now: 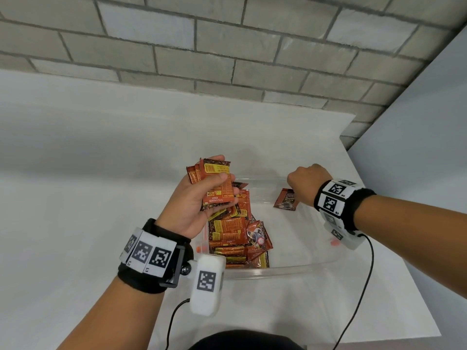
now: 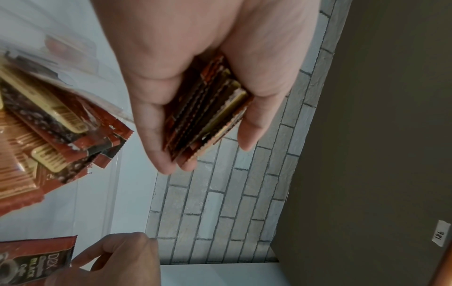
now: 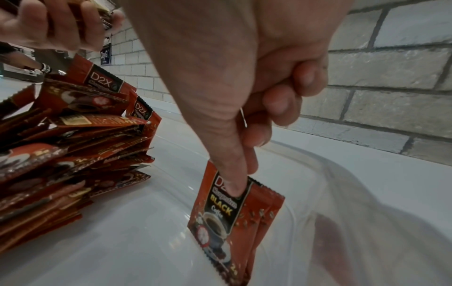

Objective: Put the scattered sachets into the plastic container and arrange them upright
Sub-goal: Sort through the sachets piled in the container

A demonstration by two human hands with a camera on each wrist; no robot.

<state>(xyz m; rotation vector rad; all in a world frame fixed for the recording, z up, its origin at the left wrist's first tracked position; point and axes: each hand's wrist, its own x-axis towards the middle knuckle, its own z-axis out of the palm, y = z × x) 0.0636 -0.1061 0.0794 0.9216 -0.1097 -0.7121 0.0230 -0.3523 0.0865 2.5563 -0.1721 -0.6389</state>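
Note:
A clear plastic container point(image 1: 283, 270) sits on the white counter. A jumbled pile of red-brown coffee sachets point(image 1: 237, 233) fills its left side point(image 3: 73, 147). My left hand point(image 1: 199, 198) hovers above the pile and grips a bundle of sachets point(image 1: 216, 183), seen edge-on in the left wrist view point(image 2: 208, 110). My right hand point(image 1: 305, 184) reaches into the container's far right part and pinches a few sachets point(image 3: 234, 218) by their top edge, thumb on the front one. They stand upright on the container floor point(image 1: 285, 199).
A grey brick wall point(image 1: 227, 54) runs behind the white counter point(image 1: 75, 173). The counter's right edge point(image 1: 379, 210) lies just past the container. Cables point(image 1: 358, 294) hang from both wrist units near the front edge.

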